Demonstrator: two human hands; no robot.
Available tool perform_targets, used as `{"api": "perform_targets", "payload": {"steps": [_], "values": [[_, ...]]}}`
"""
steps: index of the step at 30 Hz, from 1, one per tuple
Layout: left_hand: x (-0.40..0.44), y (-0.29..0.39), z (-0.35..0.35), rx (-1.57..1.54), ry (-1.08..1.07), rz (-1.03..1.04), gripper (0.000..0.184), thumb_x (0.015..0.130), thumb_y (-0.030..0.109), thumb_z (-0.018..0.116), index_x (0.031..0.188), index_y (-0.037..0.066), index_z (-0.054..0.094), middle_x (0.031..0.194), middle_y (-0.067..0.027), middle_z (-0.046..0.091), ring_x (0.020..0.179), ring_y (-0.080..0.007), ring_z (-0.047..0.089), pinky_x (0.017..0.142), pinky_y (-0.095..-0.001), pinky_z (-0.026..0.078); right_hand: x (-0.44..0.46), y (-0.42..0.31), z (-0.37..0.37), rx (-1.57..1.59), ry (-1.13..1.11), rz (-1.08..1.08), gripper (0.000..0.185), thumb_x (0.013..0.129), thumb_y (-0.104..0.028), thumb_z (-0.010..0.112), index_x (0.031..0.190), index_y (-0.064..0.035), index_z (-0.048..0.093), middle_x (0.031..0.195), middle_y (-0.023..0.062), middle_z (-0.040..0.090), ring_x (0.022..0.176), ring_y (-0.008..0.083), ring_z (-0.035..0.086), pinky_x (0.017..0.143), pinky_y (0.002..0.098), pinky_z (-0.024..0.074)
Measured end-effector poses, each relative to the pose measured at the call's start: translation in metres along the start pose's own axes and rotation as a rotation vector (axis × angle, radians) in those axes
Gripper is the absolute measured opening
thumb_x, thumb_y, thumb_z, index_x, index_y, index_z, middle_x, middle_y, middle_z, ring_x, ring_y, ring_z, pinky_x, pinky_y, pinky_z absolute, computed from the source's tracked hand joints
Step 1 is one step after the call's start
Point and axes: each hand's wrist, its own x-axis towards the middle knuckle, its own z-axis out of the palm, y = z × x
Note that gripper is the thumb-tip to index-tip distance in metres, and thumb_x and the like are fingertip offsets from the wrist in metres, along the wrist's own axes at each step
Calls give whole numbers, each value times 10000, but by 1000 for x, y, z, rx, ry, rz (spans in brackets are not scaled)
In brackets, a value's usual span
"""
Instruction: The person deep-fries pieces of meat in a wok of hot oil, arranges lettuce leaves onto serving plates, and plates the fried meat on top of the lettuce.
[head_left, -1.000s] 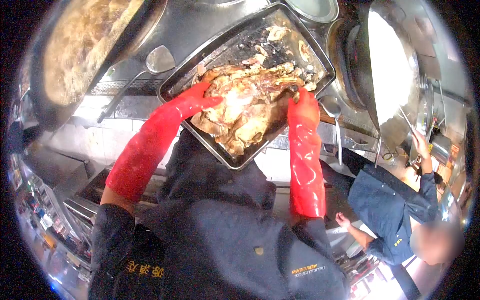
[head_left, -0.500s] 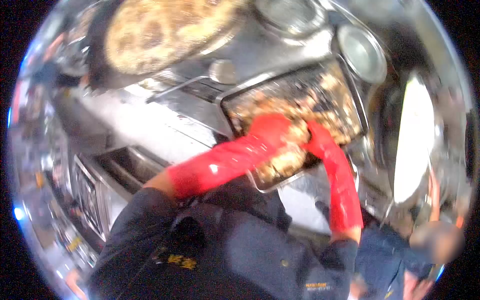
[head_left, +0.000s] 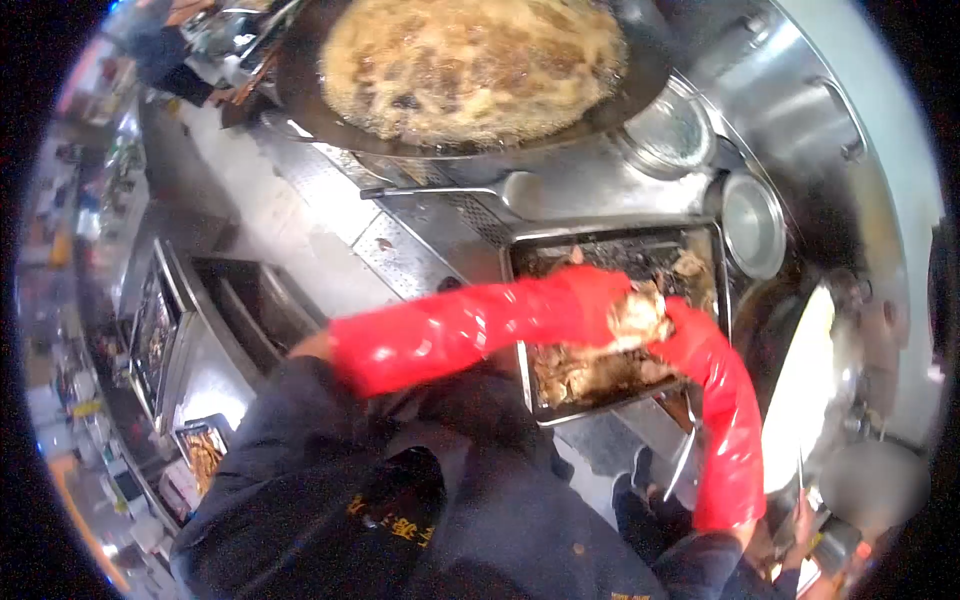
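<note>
Both of my hands wear long, wet red rubber gloves and hold a pale, browned chunk of what looks like meat point(head_left: 641, 316) between them. My left hand point(head_left: 588, 302) closes on the chunk from the left, and my right hand point(head_left: 687, 335) grips it from the right. Below them is a rectangular metal tray point(head_left: 723, 262) with a dark, wet bottom. Browned meat pieces point(head_left: 585, 380) lie along its near side, and a few smaller bits sit near the far right corner. My gloves hide the tray's middle.
A large wok point(head_left: 300, 95) of foaming, bubbling liquid stands beyond the tray. A long-handled ladle point(head_left: 520, 194) lies between them. Metal bowls point(head_left: 752, 228) stand at the right, near a long white shape point(head_left: 803, 375). Another person's hand point(head_left: 803, 517) shows at lower right.
My view has shifted, so the wok and tray sit lower and further right in it. My hands remain together over the tray around a chunk, now seen more sharply.
</note>
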Motion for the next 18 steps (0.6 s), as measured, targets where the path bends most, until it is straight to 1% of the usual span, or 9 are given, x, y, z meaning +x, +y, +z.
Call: {"api": "perform_targets", "payload": {"steps": [1,2,5,6,7,8,14,17,18], "values": [[-7,19,-35,83,-59,-47,565,830,522,730,1062,9,689,1020,-276,708,970,-426,698,866,-498,554,4,-1,-11,147,28,-212,550,773,-95,821,1290,-78,635,1100,152,744,1028,264,724,904,388,564],[-16,15,-51,77,117,66,547,801,483,745,1056,1,697,1006,-257,717,963,-416,706,847,-498,561,3,-33,-32,70,46,-213,568,776,-108,822,1309,-76,627,1102,145,743,1012,252,722,901,389,567],[-54,40,-152,156,63,119,642,693,420,834,1175,26,675,1109,-200,725,1047,-346,701,914,-443,554,21,-104,-82,-61,70,-255,569,782,-137,827,1304,-49,617,1069,127,738,910,202,727,772,366,595],[-63,43,-182,158,63,121,694,658,399,863,1214,34,668,1144,-181,728,1076,-323,700,936,-424,551,25,-149,-105,-38,-21,-89,616,763,-171,849,1314,-48,603,1094,131,737,972,205,719,822,375,583],[-68,37,-206,136,83,117,684,661,364,874,1225,34,669,1162,-167,731,1083,-299,701,950,-416,550,27,-186,-123,51,-80,-24,631,760,-198,856,1314,-44,597,1124,133,737,1075,227,695,942,382,535],[-74,31,-231,113,102,114,676,664,328,885,1235,35,670,1180,-153,735,1091,-275,703,963,-408,549,46,-195,-127,-192,62,-234,598,774,-170,845,1302,-36,597,1092,147,737,1011,216,710,887,378,557],[-130,-33,-354,-16,105,0,688,706,289,874,1301,26,652,1233,-126,726,1136,-240,685,994,-389,534,147,-321,-149,-6,-144,-285,526,772,-109,842,1239,9,631,1004,105,742,895,189,709,778,355,583],[-147,-96,-388,47,168,-100,750,702,264,885,1365,28,625,1249,-131,716,1154,-254,668,1043,-398,498,193,-378,-132,-195,-172,-315,562,745,-205,870,1221,3,655,1031,130,748,972,235,712,846,369,563],[-131,-108,-382,46,167,-110,750,702,264,885,1365,28,625,1249,-131,716,1154,-254,668,1043,-398,498,214,-360,-128,-225,-205,-334,598,733,-270,869,1224,-2,660,1062,147,744,980,249,708,864,379,556]]}}
